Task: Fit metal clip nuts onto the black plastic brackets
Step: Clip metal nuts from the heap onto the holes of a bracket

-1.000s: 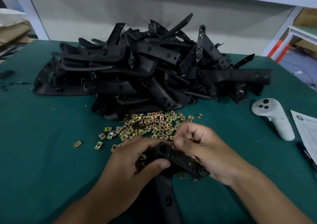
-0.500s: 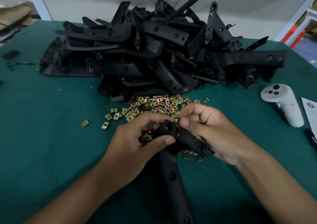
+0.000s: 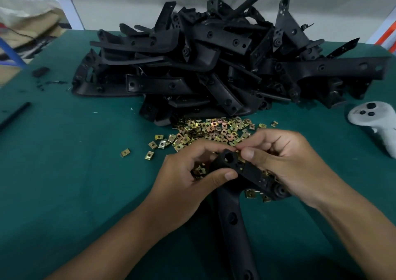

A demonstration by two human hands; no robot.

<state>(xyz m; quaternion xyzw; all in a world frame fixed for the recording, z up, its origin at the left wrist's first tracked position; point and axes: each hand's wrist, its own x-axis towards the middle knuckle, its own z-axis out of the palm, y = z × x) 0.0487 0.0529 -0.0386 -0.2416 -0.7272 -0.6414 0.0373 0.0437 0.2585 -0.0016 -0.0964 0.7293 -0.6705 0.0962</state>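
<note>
My left hand (image 3: 184,172) grips the upper end of a black plastic bracket (image 3: 246,170), thumb pressed on its face. The bracket's long arm (image 3: 232,226) runs down toward me over the green table. My right hand (image 3: 285,161) pinches a small metal clip nut (image 3: 240,157) against the bracket's top edge, beside a round hole. Several more clip nuts sit cupped in my left palm. A loose heap of brass-coloured clip nuts (image 3: 214,130) lies just beyond my hands. Behind it rises a big pile of black brackets (image 3: 225,65).
A white handheld controller (image 3: 372,119) lies at the right edge of the green table (image 3: 75,172). A few stray clip nuts (image 3: 125,152) sit left of the heap. A black rod (image 3: 15,114) and small black scraps lie at the far left.
The view has drawn closer and tilted down. My right hand has shifted the clip nut along the bracket's top edge; the left hand keeps the same hold.
</note>
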